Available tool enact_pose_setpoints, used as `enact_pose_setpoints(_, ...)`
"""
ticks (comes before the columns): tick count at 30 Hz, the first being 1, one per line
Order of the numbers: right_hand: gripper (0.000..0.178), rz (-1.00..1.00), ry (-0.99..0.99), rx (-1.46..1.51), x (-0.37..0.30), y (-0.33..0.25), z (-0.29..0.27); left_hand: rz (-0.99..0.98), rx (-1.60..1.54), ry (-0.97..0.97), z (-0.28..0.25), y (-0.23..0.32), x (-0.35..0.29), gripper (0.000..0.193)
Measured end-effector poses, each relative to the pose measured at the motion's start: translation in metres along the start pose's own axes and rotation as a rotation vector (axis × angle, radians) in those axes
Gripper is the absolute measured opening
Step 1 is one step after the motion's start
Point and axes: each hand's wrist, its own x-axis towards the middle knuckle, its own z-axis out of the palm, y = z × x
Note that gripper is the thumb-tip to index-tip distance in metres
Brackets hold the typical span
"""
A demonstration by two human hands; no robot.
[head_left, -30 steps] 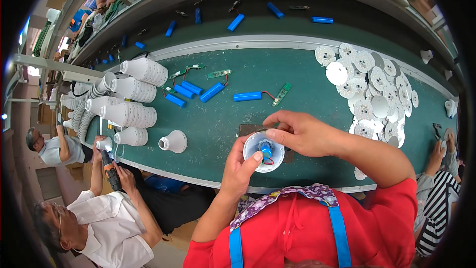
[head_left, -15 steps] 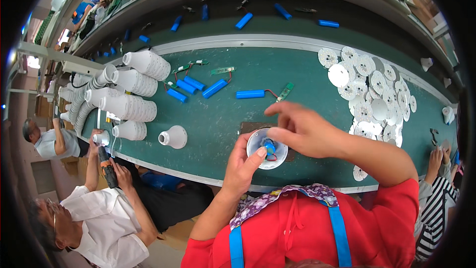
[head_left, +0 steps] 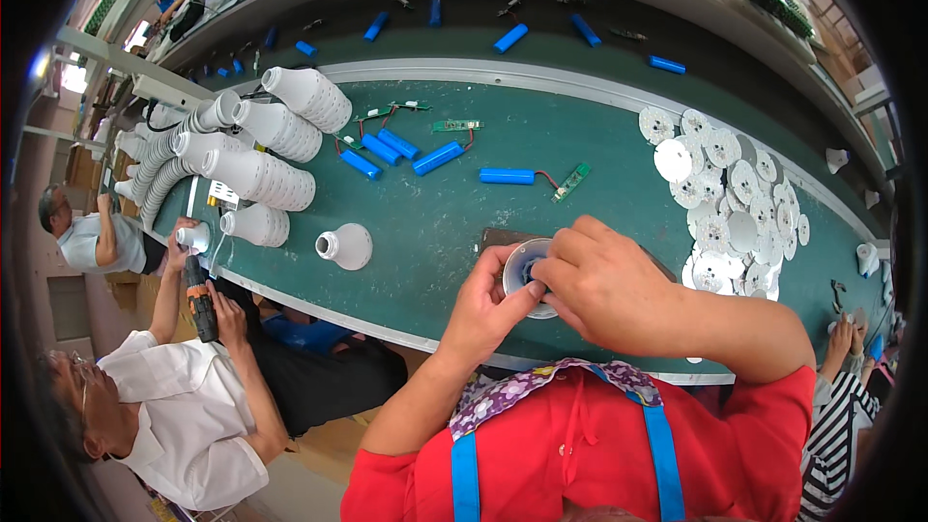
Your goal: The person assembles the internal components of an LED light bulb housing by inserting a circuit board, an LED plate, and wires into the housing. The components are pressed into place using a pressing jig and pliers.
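Your right hand (head_left: 609,275) has come down: a half-second ago its fingers were spread above the mouth of the white cone housing (head_left: 523,257), and now they are bunched at it, hiding most of the inside. That puts both hands on one piece, so the work looks to be inside the housing, with one hand steadying and the other working. Your left hand (head_left: 486,307) is curled around the rim at 9 o'clock, thumb toward the opening. Whether the right fingertips pinch anything, you cannot tell from here; a bit of blue shows beside them.

The housing is near the front edge of the green, scuffed tabletop (head_left: 425,222), by a flat brown plate (head_left: 495,237). It looks like smooth, matte plastic. From it, a similar loose cone (head_left: 345,246) lies at 9 o'clock, nested ribbed stacks (head_left: 261,179) at 10, a glossy blue cylinder (head_left: 507,176) wired to a thin green board (head_left: 570,183) at 12, and thin pale discs (head_left: 742,231) heaped at 2.
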Motion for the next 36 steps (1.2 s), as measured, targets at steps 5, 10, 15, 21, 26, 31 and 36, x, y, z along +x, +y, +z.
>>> enact_pose_setpoints(5,0.034,0.171,0.189,0.281,-0.002,0.006,0.005,0.008,-0.007,0.0,-0.001,0.001,0.0,0.037)
enact_pose_setpoints(10,0.047,0.668,-0.18,0.885,-0.006,0.008,0.003,0.053,0.028,0.02,0.0,-0.003,0.0,0.037)
enact_pose_setpoints(15,0.052,0.849,-0.371,1.084,0.003,0.004,0.002,0.061,0.09,0.017,0.0,-0.001,-0.002,0.033)
enact_pose_setpoints(21,0.049,0.93,-0.36,1.168,0.008,0.005,0.0,0.019,0.023,0.0,0.0,0.003,-0.003,0.029)
enact_pose_setpoints(26,0.043,0.884,-0.285,1.272,0.002,0.007,0.01,0.031,0.082,-0.029,-0.004,0.003,0.002,0.03)
enact_pose_setpoints(31,0.041,0.918,-0.298,1.306,0.004,0.008,0.003,0.015,0.015,-0.063,-0.001,0.005,0.002,0.032)
enact_pose_setpoints(36,0.042,0.933,-0.254,1.284,-0.001,0.0,0.01,-0.007,0.054,-0.034,-0.004,0.005,0.0,0.033)
